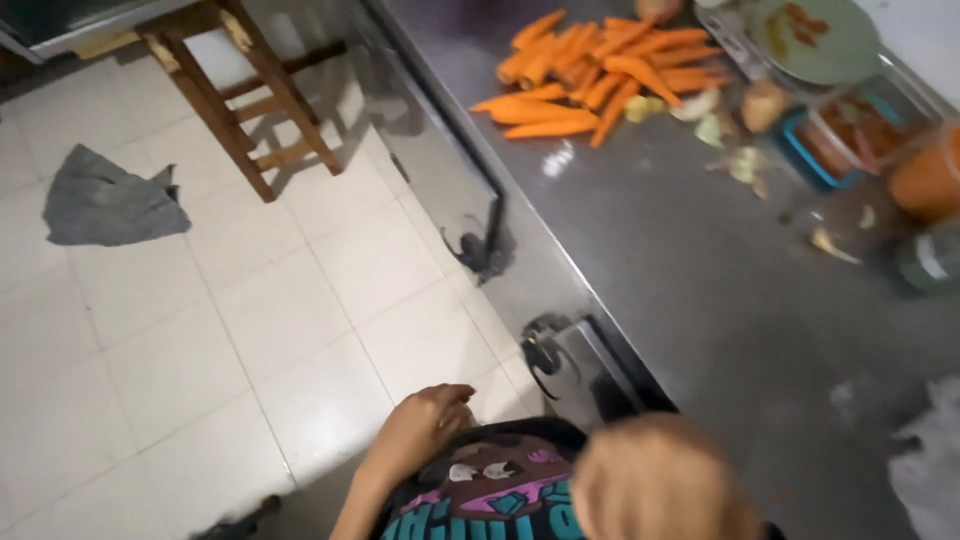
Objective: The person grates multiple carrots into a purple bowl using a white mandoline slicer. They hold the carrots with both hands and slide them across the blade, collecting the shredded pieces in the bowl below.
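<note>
Kitchen, seen from above: pale tiled floor point(250, 300) on one side, long stainless-steel counter point(700, 260) on the other.

Left hand point(420, 425) low in the view, fingers point(455, 395) curled closed and resting against the edge of a dark shirt with a pink and blue print point(500, 490); no clear pinch on the cloth, nothing else held. Right hand point(660, 485) just across the shirt from those fingers, rounded like a fist but heavily blurred: cannot tell whether closed, or around what.

Just beyond the fingertips, a black latch point(545, 350) on the steel front of the counter, near but not touched. Well beyond both hands, at the far end of the counter, a heap of bright orange peeled carrots point(590, 75), lying loosely piled. Beside the heap, pale vegetable scraps point(745, 165), a blue-rimmed clear container point(850, 140) and a round green plate point(820, 35).

Judging by the bare orange surfaces, peeling looks done; all still whole, so no cutting yet, and neither hand anywhere near.

Out on the floor, far to the other side of the left fingers, a wooden stool point(250, 90) and a crumpled grey cloth point(105, 200).
</note>
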